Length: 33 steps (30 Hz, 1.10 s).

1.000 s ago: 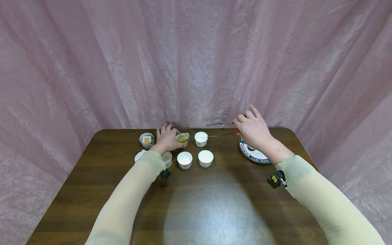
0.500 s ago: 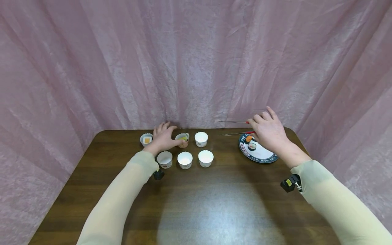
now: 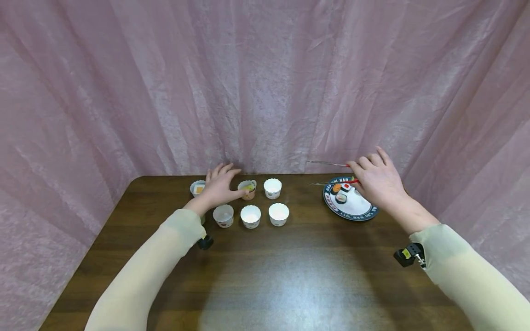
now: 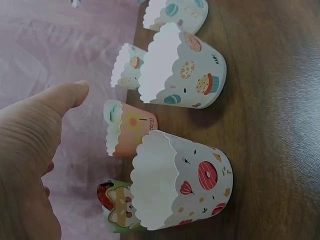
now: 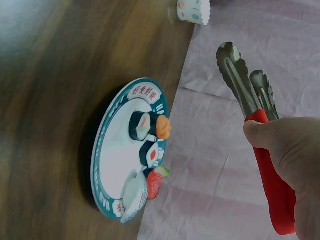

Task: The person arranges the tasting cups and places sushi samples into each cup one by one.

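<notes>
Rising beyond the plate, that pink curtain fills your backdrop, with the brown desk spread out before it. And there on the desk is the plate, blue-rimmed, lettered round its edge! Up above its right side comes your right hand, fingers and thumb wrapped round the red-handled tongs, whose metal arms stand apart and point leftward. Across to your left hand, well left of the plate: fingers spread, thumb stretched wide, holding nothing, near the peach cup with something yellow-green inside. Closer to the plate, a white cup stands in that same back row, while three pale cups line up in front, all left of the plate. On the plate itself, little ones: an orange-topped sushi piece, a red-centred roll and a red piece with a green tip!
</notes>
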### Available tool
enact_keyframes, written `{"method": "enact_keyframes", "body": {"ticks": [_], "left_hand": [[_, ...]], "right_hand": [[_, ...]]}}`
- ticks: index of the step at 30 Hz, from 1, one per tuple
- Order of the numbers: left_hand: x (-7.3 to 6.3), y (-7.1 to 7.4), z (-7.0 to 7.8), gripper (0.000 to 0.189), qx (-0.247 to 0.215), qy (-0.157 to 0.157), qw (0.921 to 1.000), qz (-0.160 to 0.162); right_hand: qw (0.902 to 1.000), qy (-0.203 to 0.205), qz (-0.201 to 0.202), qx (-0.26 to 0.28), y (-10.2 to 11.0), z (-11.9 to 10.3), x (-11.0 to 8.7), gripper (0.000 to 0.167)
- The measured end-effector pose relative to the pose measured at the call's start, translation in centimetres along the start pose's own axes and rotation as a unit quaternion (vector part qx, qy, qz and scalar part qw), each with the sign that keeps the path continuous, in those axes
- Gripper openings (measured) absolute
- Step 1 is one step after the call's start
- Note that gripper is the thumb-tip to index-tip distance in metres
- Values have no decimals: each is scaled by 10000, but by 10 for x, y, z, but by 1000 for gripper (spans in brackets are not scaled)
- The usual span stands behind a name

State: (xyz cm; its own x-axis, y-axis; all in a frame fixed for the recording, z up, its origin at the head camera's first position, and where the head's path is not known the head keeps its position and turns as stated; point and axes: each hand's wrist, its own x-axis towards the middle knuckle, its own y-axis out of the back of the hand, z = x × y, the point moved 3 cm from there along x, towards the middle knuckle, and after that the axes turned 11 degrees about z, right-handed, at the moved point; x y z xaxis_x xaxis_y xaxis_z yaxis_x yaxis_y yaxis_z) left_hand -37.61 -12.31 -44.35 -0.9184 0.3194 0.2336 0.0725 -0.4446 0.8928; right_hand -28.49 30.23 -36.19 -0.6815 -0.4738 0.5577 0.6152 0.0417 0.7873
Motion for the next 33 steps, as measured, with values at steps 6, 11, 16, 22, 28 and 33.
{"method": "enact_keyframes", "body": {"ticks": [6,11,16,22,28,33], "left_hand": [[-7,4,1,82,75,-183,9998,54],[-14,8,5,82,94,-289,9995,33],[-22,10,13,82,53,-455,9989,-12],[-28,10,23,80,-2,-582,9983,-35],[-29,9,34,76,12,-712,9974,71],[-27,4,41,75,-89,-797,9968,76]], "right_hand": [[9997,-148,-179,-7,3,8,-13,58],[9997,-202,-106,-43,6,19,-24,61],[9997,-256,27,-21,8,30,-36,63],[9994,-307,136,16,10,39,-49,60],[9994,-339,86,-16,11,43,-58,58],[9990,-430,42,-68,14,50,-68,59]]}}
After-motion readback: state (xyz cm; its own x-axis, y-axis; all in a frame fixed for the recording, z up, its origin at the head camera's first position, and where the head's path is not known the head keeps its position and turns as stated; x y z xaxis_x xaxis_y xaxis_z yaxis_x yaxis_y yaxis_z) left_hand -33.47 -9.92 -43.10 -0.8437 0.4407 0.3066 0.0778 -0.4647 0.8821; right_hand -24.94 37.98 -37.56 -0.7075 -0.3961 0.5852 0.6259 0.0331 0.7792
